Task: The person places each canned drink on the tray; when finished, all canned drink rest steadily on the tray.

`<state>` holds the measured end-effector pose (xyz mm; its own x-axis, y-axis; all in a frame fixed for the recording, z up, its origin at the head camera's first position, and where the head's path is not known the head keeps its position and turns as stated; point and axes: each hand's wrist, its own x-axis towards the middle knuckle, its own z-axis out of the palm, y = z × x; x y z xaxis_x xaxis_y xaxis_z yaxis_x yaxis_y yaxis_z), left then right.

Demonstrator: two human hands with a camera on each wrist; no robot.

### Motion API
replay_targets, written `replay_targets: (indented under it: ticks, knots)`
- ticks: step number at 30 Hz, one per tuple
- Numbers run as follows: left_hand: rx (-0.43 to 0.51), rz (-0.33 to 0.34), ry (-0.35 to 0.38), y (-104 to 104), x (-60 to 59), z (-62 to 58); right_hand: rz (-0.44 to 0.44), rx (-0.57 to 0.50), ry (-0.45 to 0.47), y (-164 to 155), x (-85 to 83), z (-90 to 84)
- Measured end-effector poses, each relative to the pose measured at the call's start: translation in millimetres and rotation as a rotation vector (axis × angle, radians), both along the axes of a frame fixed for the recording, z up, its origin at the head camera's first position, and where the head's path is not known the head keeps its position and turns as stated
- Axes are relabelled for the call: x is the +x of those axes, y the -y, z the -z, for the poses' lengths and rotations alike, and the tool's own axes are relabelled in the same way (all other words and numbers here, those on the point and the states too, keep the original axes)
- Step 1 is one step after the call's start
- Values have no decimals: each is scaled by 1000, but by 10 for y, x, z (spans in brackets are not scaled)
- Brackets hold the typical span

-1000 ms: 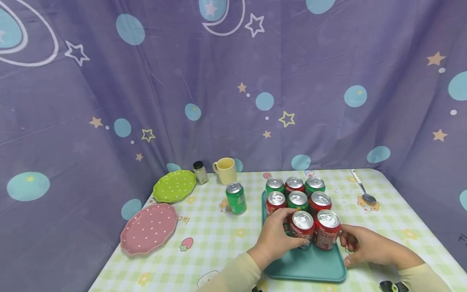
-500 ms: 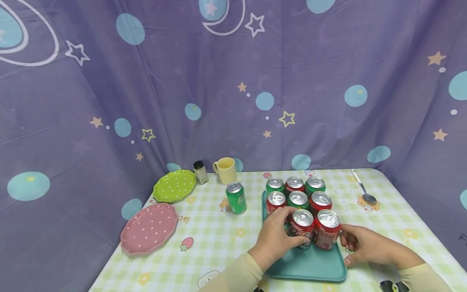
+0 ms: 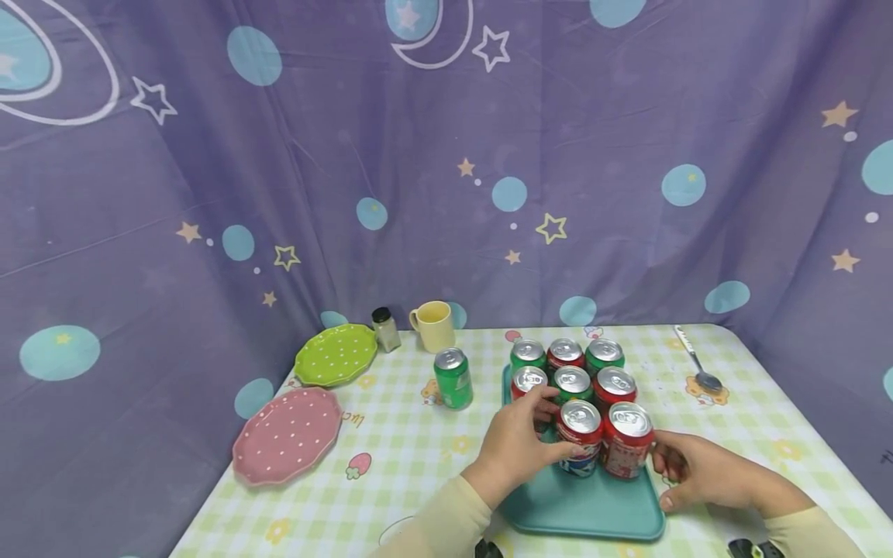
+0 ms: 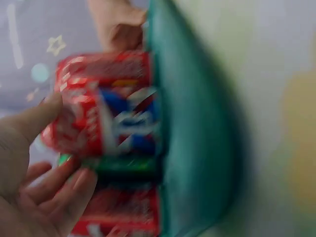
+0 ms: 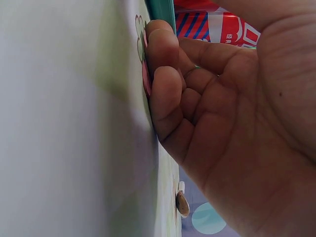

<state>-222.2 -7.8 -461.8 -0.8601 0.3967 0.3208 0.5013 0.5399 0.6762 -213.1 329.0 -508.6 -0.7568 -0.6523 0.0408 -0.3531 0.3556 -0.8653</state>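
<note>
Several red and green soda cans stand upright in rows on a teal tray point(image 3: 582, 511). My left hand point(image 3: 512, 449) is at the left of the front-left red can point(image 3: 580, 434), its fingers spread away from it. In the left wrist view the thumb lies against that can's red upper part point(image 4: 81, 116), while the other fingers are apart from it. Beside it stands the front-right red can point(image 3: 626, 449). My right hand point(image 3: 705, 473) rests at the tray's right edge with fingers loosely curled, nothing held; its fingertips are near the front-right can.
A lone green can point(image 3: 453, 380) stands on the table left of the tray. Farther left are a pink plate point(image 3: 287, 435), a green plate point(image 3: 336, 355), a black-lidded jar point(image 3: 386, 332) and a yellow mug point(image 3: 436, 327). A spoon point(image 3: 698, 364) lies at the back right.
My left hand has loosened its grip on the front-left can and drawn slightly left. That can turned a little, showing a blue-and-white patch. The right hand stays in place.
</note>
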Motion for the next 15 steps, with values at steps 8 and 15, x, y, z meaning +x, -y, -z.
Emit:
replay_targets:
  ticks: [8,15]
  knots:
    - [254,83,19,519,-231,-372,-2,4,3,-11,-5,21]
    - [354,-75,-96,1026,-504,-477,-2,4,10,-13,-13,25]
